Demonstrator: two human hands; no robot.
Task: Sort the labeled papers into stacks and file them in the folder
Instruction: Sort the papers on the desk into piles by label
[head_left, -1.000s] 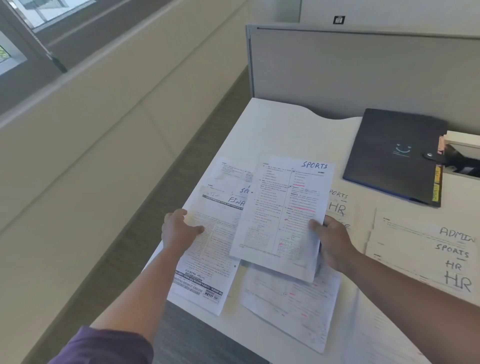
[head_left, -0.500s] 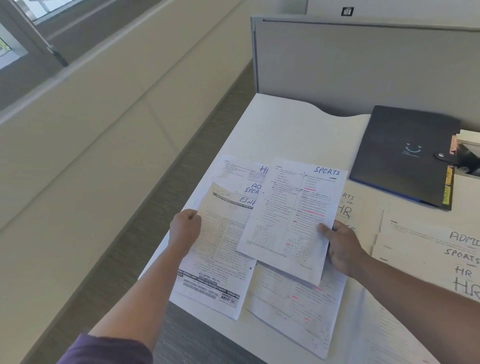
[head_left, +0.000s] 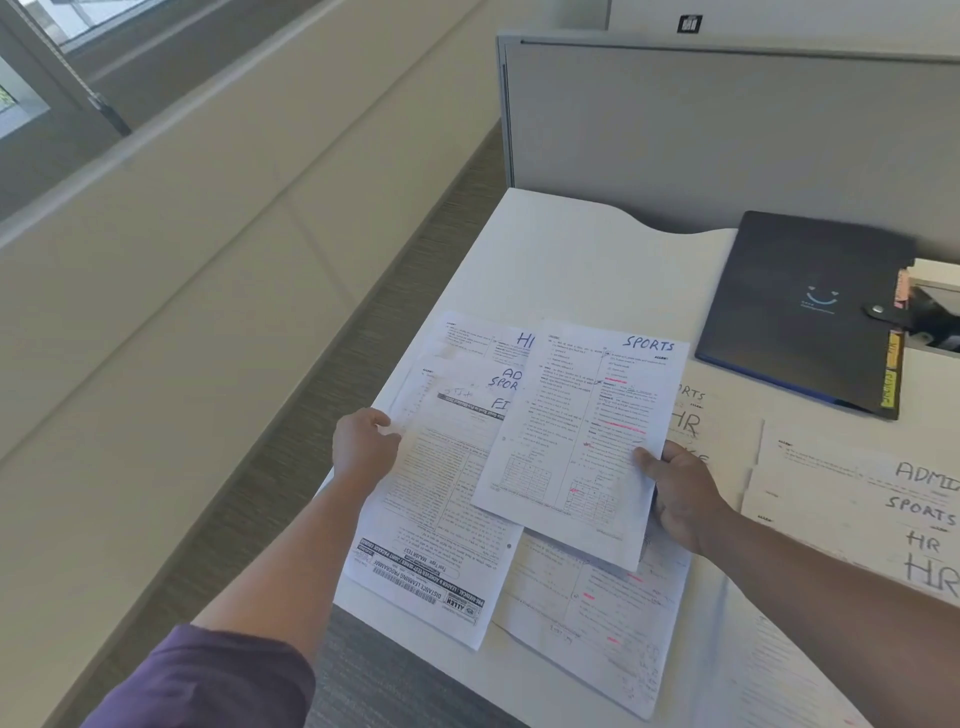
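We held two sheets above the white desk near the middle of the frame. Our right hand gripped the white printed sheet headed SPORTS in blue ink at its lower right edge, thumb on top and fingers curled beneath, so the sheet ran up and to the left from the grip, its long axis nearly upright in the frame. Our left hand pinched the left edge of the white printed sheet with a barcode strip along its bottom, which lay partly under the SPORTS sheet and bore a half-hidden blue label starting FI.

The black folder with a snap strap and coloured side tabs lay shut at the upper right, well apart from both sheets and nearer the right hand. Between them, at the right of the frame, fanned white papers marked ADMIN, SPORTS and HR lay on the desk. We judged the SPORTS sheet should travel rightward to a matching pile, and sorting looked far from done.
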